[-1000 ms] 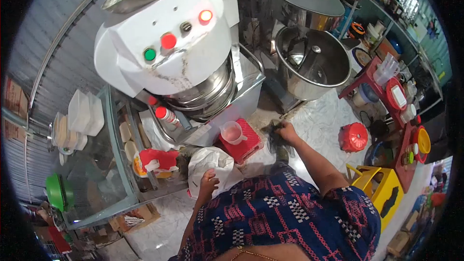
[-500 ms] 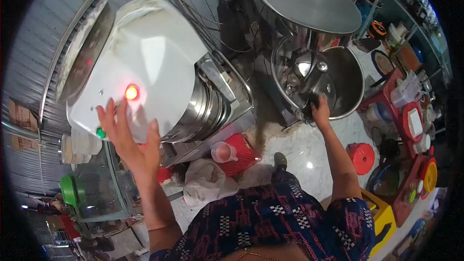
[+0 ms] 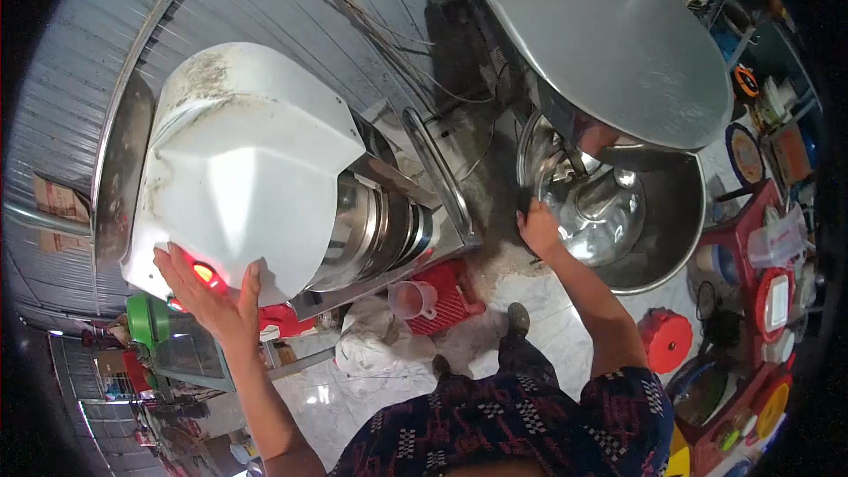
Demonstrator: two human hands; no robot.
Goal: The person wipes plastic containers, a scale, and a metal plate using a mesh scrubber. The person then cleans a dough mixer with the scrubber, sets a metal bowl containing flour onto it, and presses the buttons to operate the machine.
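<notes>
My left hand point(image 3: 212, 300) lies with fingers spread on the white casing point(image 3: 238, 194) of a large machine, beside a glowing red button light point(image 3: 205, 274). A shiny steel drum point(image 3: 358, 234) shows under that casing. On the right, my right hand point(image 3: 541, 231) is at the near-left rim of a deep steel bowl point(image 3: 676, 230), its fingers bent over the edge. Inside the bowl is a shiny metal mixing part point(image 3: 609, 199). A broad steel cover point(image 3: 609, 44) hangs above the bowl and hides its far side.
A red stool point(image 3: 442, 296) with a clear plastic jug point(image 3: 408, 299) stands below the white machine, next to a white sack point(image 3: 375, 340). A round red lid point(image 3: 664, 341) lies on the tiled floor. Red shelving point(image 3: 761, 212) with containers lines the right side.
My left hand has come down flatter onto the casing, by the red light. My right hand has moved from inside the bowl's near side to its left rim. The camera view has shifted.
</notes>
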